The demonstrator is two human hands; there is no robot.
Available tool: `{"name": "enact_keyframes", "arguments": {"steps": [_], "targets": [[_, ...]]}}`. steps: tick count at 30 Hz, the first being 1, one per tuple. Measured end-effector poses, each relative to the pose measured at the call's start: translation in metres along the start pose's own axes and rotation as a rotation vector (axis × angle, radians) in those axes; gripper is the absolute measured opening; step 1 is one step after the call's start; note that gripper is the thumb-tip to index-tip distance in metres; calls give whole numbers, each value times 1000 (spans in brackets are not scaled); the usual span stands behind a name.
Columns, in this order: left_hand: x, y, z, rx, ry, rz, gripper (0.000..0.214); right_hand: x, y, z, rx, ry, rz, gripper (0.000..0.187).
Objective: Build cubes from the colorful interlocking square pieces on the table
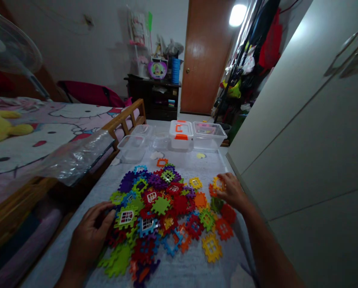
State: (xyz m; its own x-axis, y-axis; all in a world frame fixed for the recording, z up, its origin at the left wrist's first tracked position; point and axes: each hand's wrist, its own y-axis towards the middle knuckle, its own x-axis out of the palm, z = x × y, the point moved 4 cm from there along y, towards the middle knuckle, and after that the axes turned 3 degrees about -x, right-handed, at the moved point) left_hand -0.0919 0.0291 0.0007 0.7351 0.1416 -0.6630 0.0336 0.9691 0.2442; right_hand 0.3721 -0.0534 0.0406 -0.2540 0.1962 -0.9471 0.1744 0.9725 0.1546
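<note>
A heap of colourful plastic interlocking tiles (pixel 161 206) with notched edges lies on the table; some are solid, others have window-like centres. At the heap's left edge rests my left hand (pixel 90 230), its thumb and curved fingers apart beside a green window tile (pixel 127 217). Dark tiles show partly in the gap, and its fingertips are partly hidden. On the right side, my right hand (pixel 232 191) pinches a yellow-orange window tile (pixel 219 184) between thumb and fingers. Just below it lie a dark green tile (pixel 217 204) and a red tile (pixel 228 213).
Clear plastic boxes (pixel 132 149) line the table's far end, with a white lidded box (pixel 181 138) with orange latches and another clear bin (pixel 209 136) among them. A wooden-railed bed (pixel 127 120) stands left, a pale cabinet (pixel 305 160) right.
</note>
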Motion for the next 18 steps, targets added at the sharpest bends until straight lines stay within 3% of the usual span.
{"name": "enact_keyframes", "arguments": {"steps": [3, 7, 12, 18], "targets": [[1, 1, -2, -13, -2, -1, 36, -2, 36, 30, 101, -34, -59, 52], [1, 2, -6, -41, -13, -4, 38, 8, 67, 52, 125, -47, -97, 54], [2, 3, -5, -57, -14, -14, 39, 22, 77, 65, 132, -50, -172, 56], [3, 4, -9, -43, 2, -10, 37, 24, 81, 73, 125, -38, -206, 52]]}}
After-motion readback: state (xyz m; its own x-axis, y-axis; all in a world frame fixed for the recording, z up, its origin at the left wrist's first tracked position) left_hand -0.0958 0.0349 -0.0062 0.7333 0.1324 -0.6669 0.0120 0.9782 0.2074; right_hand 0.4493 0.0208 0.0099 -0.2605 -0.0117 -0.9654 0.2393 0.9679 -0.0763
